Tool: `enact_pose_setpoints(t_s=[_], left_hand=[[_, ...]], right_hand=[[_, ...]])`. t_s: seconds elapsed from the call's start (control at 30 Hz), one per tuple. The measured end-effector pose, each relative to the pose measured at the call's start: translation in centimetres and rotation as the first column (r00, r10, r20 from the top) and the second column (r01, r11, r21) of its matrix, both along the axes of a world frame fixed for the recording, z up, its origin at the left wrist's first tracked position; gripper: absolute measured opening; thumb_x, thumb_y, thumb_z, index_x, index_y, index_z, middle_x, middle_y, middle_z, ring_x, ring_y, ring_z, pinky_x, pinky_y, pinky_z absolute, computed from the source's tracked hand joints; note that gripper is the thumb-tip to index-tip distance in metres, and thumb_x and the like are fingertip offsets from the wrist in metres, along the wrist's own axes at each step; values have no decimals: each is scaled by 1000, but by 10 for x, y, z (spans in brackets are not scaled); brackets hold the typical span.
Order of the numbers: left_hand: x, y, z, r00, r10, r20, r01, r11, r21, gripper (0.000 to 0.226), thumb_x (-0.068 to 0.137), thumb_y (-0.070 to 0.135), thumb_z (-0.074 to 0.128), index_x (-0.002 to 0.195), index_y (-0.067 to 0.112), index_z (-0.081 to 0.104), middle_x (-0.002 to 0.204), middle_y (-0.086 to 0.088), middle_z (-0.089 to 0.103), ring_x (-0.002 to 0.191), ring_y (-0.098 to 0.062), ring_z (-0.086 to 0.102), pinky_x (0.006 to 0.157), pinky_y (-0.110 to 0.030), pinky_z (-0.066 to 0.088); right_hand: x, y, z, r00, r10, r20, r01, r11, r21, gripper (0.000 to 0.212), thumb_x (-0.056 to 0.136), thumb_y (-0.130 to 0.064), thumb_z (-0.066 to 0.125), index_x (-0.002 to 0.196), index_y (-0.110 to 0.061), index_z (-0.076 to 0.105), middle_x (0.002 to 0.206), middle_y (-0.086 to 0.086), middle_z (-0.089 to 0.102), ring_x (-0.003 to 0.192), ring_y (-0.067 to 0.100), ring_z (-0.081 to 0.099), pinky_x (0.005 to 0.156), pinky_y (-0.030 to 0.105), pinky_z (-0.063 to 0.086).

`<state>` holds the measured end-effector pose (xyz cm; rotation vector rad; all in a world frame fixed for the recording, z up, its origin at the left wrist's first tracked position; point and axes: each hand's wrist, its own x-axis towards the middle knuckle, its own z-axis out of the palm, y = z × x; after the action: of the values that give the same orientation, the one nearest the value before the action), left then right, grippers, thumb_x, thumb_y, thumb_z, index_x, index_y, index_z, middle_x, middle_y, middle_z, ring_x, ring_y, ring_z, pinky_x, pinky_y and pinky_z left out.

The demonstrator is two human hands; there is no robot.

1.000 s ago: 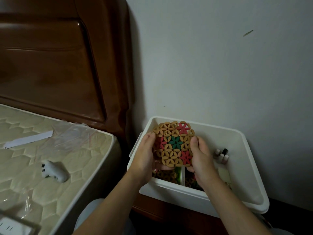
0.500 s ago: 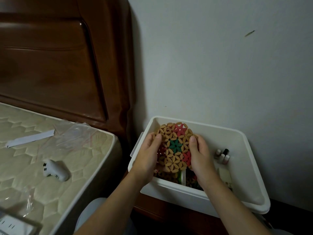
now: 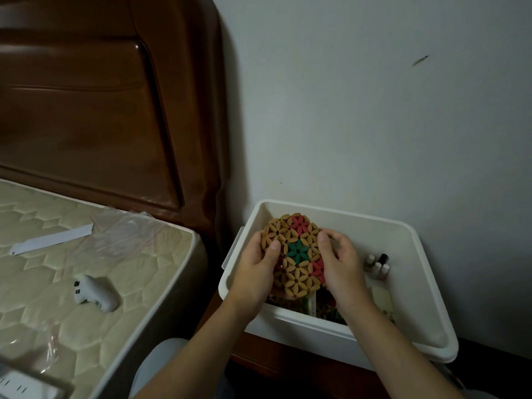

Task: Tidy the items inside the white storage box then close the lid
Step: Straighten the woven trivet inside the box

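two hands, left hand (image 3: 254,272) and right hand (image 3: 339,264), pinching a flower-patterned mat (image 3: 293,254) by opposite edges, thumbs on top, above the white box (image 3: 414,272). probably light, bendy between the grips; best held by both edges.

**Bed and dark wooden stand**

A quilted mattress (image 3: 86,269) fills the left side, backed by a dark wooden headboard (image 3: 95,105). On it lie a white paper strip (image 3: 51,239), crumpled clear plastic wrap (image 3: 126,231), a small white controller-like gadget (image 3: 95,292) and, at the lower left edge, a blurred white item (image 3: 20,388). Just beside the bed, a dark wooden stand (image 3: 288,367) carries the white storage box (image 3: 417,283).
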<state>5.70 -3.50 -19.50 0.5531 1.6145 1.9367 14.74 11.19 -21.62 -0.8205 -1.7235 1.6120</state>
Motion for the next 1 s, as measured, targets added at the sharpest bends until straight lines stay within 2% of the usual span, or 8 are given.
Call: enact_pose_setpoints(t_s=[0.17,0.27,0.37,0.47,0.57,0.7,0.83,1.0], left_hand=[[-22,-9,5,920,328,-213,-321,945,70,20,108,30,52,115,47,59,114,19,70,110,-4,68,88,-31,60],[-37,-18,-1,856,492,-158,-487,870,73,18,108,33,50,109,50,55,117,11,67,113,-9,66,96,-48,59],[-35,-18,-6,809,544,-223,-544,836,66,21,108,32,49,106,53,54,110,18,67,104,3,65,96,-42,59],[-34,-16,-9,801,538,-264,-542,838,65,16,108,32,49,116,45,56,112,17,67,104,8,64,95,-37,60],[-37,-16,-10,809,545,-220,-547,835,57,17,109,31,49,124,34,55,115,13,67,106,3,65,97,-39,59],[-37,-18,-9,801,556,-222,-558,828,59,17,109,31,49,124,34,56,116,13,67,107,3,65,97,-41,60],[-36,-17,-8,809,560,-177,-560,827,53,17,109,31,48,124,36,54,118,12,66,111,-4,65,97,-45,60],[-32,-13,-2,862,484,-151,-488,873,8,20,109,34,47,128,34,55,119,12,66,114,-7,65,99,-46,58]], right_hand=[[-11,4,-1,1000,24,8,-23,995,-99,23,112,-39,47,122,-33,67,100,0,76,61,12,68,45,27,51],[-20,10,-5,962,44,269,-59,997,46,23,109,-36,50,124,-22,62,99,-1,72,60,12,68,50,35,57],[-31,9,-4,834,28,551,-183,956,228,30,103,-54,52,121,-29,55,101,-7,67,81,18,71,65,37,59],[-49,6,-3,747,-45,663,-217,926,308,40,101,-57,53,122,-22,58,99,-7,63,83,15,61,61,28,44],[-66,5,0,717,-76,693,-154,952,264,41,98,-51,60,115,-14,61,94,5,72,79,24,71,61,30,53],[-74,6,5,836,-75,544,43,997,71,19,91,-23,72,103,-9,75,85,10,77,73,25,74,58,31,56],[-52,19,23,976,-152,157,191,943,-273,14,101,-16,68,112,-12,75,95,6,79,80,21,73,54,29,56],[-7,25,33,982,-106,-158,-34,720,-693,20,104,-20,60,120,-15,71,107,4,79,95,19,68,75,32,51]])
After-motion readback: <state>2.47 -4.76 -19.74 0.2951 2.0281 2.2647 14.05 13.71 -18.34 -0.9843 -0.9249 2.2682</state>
